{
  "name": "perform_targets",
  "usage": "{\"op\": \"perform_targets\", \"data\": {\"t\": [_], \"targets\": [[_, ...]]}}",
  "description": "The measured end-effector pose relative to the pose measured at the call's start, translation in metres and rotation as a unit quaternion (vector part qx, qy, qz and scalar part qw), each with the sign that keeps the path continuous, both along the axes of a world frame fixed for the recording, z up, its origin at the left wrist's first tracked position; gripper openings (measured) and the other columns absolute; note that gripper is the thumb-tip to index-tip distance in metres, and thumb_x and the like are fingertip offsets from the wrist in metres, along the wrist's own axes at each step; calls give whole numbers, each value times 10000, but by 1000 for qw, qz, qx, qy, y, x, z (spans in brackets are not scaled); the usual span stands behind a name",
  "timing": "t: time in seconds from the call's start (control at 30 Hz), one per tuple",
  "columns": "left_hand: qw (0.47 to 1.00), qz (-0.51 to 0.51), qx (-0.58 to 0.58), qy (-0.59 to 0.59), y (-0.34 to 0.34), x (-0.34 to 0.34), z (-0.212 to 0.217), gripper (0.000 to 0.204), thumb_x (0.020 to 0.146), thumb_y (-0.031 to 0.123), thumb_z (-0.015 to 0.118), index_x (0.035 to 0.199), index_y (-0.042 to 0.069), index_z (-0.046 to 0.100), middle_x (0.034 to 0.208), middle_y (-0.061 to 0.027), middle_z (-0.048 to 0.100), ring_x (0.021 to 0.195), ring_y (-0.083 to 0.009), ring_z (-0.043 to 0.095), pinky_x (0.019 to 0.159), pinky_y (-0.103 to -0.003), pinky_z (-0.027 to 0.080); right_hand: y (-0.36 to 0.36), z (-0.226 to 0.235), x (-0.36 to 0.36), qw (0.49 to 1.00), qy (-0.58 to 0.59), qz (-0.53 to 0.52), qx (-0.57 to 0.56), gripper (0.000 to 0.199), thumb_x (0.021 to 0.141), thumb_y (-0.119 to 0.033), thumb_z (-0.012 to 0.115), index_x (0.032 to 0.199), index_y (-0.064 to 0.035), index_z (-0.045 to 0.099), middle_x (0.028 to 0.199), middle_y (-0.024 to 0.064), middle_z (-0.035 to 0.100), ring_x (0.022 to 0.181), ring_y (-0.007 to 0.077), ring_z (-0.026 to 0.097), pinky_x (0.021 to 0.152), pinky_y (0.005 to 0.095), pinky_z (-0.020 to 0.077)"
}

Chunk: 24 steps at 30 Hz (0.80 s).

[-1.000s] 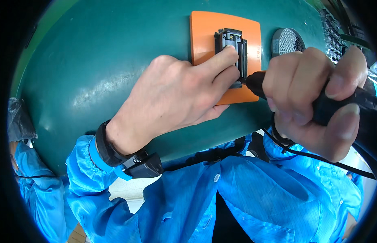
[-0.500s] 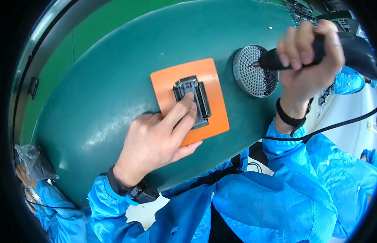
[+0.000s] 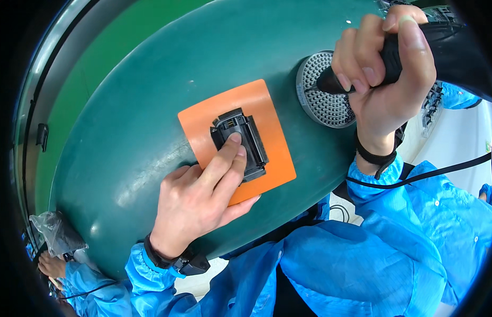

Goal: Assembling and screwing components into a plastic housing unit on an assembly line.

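Observation:
My left hand (image 3: 196, 198) rests on an orange mat (image 3: 275, 132), index and middle fingertips pressing a black plastic housing (image 3: 254, 145) down on it. The left thumb lies along the mat's near edge. The housing has small gold-coloured contacts near its far end. My right hand (image 3: 386, 71) is wrapped round a black electric screwdriver (image 3: 441, 45). Its tapered nose points left over a round grey dish (image 3: 317, 108) with a dimpled, perforated plate, where small dark screws lie mostly on the right side. The bit's tip reaches the plate, but I cannot tell whether it carries a screw.
The mat and dish stand on a green, curved-looking tabletop (image 3: 124, 158). A clear bag of dark contents (image 3: 61, 235) is at the far left, near another person's hand (image 3: 51, 264). A black cable (image 3: 425, 174) runs by my right wrist. Dark parts (image 3: 431, 105) sit at the right.
The screwdriver and right hand have shifted slightly left, with the nose further over the dish. My left fingers stay on the housing. The whole view has shifted a little.

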<state>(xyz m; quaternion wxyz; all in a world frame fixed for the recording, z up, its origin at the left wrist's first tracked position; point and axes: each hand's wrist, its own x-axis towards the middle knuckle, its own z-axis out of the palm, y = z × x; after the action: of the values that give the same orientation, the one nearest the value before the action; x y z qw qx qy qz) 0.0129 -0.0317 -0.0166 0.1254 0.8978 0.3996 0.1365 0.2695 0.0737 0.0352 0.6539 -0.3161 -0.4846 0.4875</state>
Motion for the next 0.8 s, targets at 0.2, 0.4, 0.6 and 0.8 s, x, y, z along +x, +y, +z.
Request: {"op": "perform_targets", "data": {"t": [0.2,0.4,0.6,0.8], "targets": [[1000,2,-2,-8,-2,0,-1,661,699,382,918,1214,30,699,1405,-99,665,803,-221,745,622,-326,601,9,-16,19,984,-58,121,117,257,1114,-283,361,1130,-82,522,638,5,413,473,105,374,467,292,374],[1000,2,0,-4,-1,1,1,662,707,388,912,1221,29,704,1402,-100,669,789,-213,741,612,-321,599,7,-14,19,980,-73,132,130,257,1115,-292,371,1122,-83,521,644,2,415,476,105,380,470,288,368],[1000,1,2,-11,1,2,1,665,713,397,908,1229,25,713,1384,-101,681,777,-215,738,605,-316,597,8,-18,20,982,-73,118,125,246,1115,-289,384,1109,-84,519,643,2,411,475,102,373,471,287,365],[1000,15,3,-4,-3,0,1,650,718,407,900,1221,39,712,1363,-83,687,785,-206,739,609,-316,596,1,-17,5,989,-61,84,103,224,1109,-275,413,1094,-92,541,627,1,397,474,99,364,464,286,354]]}}
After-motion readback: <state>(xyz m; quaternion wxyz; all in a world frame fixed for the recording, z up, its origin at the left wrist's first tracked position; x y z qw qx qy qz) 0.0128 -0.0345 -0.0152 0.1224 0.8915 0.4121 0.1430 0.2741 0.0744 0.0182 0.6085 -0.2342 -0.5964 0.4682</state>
